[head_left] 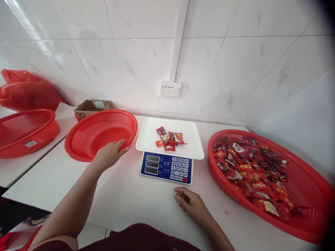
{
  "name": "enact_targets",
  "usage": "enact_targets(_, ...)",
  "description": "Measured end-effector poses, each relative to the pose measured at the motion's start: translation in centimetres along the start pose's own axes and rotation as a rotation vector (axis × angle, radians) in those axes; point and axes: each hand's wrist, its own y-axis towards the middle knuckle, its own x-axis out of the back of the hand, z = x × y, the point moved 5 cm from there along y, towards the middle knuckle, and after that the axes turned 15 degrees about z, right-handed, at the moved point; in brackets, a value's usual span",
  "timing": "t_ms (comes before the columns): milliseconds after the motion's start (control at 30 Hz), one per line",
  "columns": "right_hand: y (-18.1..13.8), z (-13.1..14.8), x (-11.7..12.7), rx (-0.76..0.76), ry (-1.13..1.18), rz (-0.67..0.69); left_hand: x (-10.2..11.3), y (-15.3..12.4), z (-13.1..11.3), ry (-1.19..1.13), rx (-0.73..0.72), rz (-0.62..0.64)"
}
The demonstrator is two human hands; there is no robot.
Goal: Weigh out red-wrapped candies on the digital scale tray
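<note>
My left hand [111,155] grips the near right rim of a round red plastic basket [78,151], fingers over the inside and thumb outside. No candies show in this basket. Right of it stands a blue and white digital scale [166,168] with a white tray [146,134] on top. Several small wrapped candies [165,138], red, brown and cream, lie in a loose pile on the tray. My right hand [191,204] rests on the table in front of the scale, fingers loosely curled and apart from the thumb, with nothing in it.
A large red basket [309,181] holding many wrapped candies [251,174] stands at the right. Farther left are another red basket [31,144], a red plastic bag [28,92] and an open cardboard box [90,106]. A wall socket [171,89] is behind the scale.
</note>
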Motion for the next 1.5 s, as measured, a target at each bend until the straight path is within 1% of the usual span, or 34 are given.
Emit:
enact_targets(67, 0.0, 0.1, 0.0, 0.001, 0.001, 0.007, 1.0, 0.4, -2.1, -0.006, -0.127, -0.113)
enact_targets(133, 0.0, 0.2, -0.1, -0.002, -0.002, 0.011, 1.8, 1.5, -5.0, -0.019, -0.276, -0.164)
enact_targets(167, 0.0, 0.2, -0.1, -0.002, -0.004, 0.013, 2.0, 2.3, -6.6, -0.019, -0.35, -0.158)
enact_targets(267, -0.1, 0.3, -0.1, 0.006, -0.019, 0.013, 2.0, 5.7, -11.2, 0.036, -0.54, -0.073)
enact_targets(333, -0.2, 0.3, -0.1, 0.011, -0.036, 0.007, 1.7, 8.2, -13.2, 0.12, -0.585, -0.01)
enact_targets(400, -0.2, 0.3, -0.1, 0.011, -0.058, -0.001, 1.4, 10.2, -14.2, 0.182, -0.592, 0.044)
enact_targets(467, -0.3, 0.4, -0.1, 0.011, -0.079, -0.003, 1.3, 11.5, -14.4, 0.201, -0.591, 0.076)
enact_targets(567, -0.3, 0.5, 0.0, 0.011, -0.095, 0.007, 1.5, 12.2, -13.9, 0.19, -0.566, 0.083)
enact_targets(667, -0.2, 0.4, 0.0, 0.01, -0.094, 0.022, 1.7, 12.1, -12.9, 0.151, -0.507, 0.072)
enact_targets(767, -0.2, 0.4, 0.0, 0.014, -0.099, 0.028, 2.3, 11.3, -11.5, 0.093, -0.442, 0.038)
enact_targets(867, -0.3, 0.4, 0.0, 0.02, -0.106, 0.024, 4.0, 9.6, -8.5, 0.029, -0.327, -0.07)
enact_targets(1000, -0.2, 0.3, 0.0, 0.025, -0.106, 0.024, 7.2, 6.6, -3.1, -0.033, -0.116, -0.267)
enact_targets(1033, -0.2, 0.2, 0.0, 0.027, -0.106, 0.027, 7.8, 5.8, -2.2, -0.035, -0.074, -0.307)
enact_targets(1067, -0.1, 0.2, 0.0, 0.029, -0.103, 0.03, 8.0, 5.2, -1.8, -0.035, -0.058, -0.336)
enact_targets(1100, -0.1, 0.2, 0.0, 0.03, -0.099, 0.033, 8.0, 4.8, -2.1, -0.035, -0.073, -0.348)
enact_targets(1133, -0.1, 0.2, 0.0, 0.028, -0.093, 0.035, 7.6, 4.5, -2.9, -0.037, -0.117, -0.339)
enact_targets(1167, 0.0, 0.2, 0.0, 0.025, -0.085, 0.035, 6.9, 4.3, -4.2, -0.04, -0.185, -0.311)
enact_targets(1233, 0.1, 0.1, -0.1, 0.014, -0.058, 0.034, 4.9, 4.5, -7.6, -0.044, -0.341, -0.198)
enact_targets(1333, 0.1, 0.0, -0.1, 0.007, -0.016, 0.024, 1.6, 5.3, -12.6, 0.01, -0.517, -0.002)
enact_targets(1400, 0.0, -0.1, -0.1, 0.01, -0.005, 0.015, 0.2, 6.0, -14.4, 0.063, -0.559, 0.075)
enact_targets(1500, -0.1, -0.1, -0.1, 0.015, -0.001, 0.004, -0.4, 7.2, -15.1, 0.075, -0.544, 0.098)
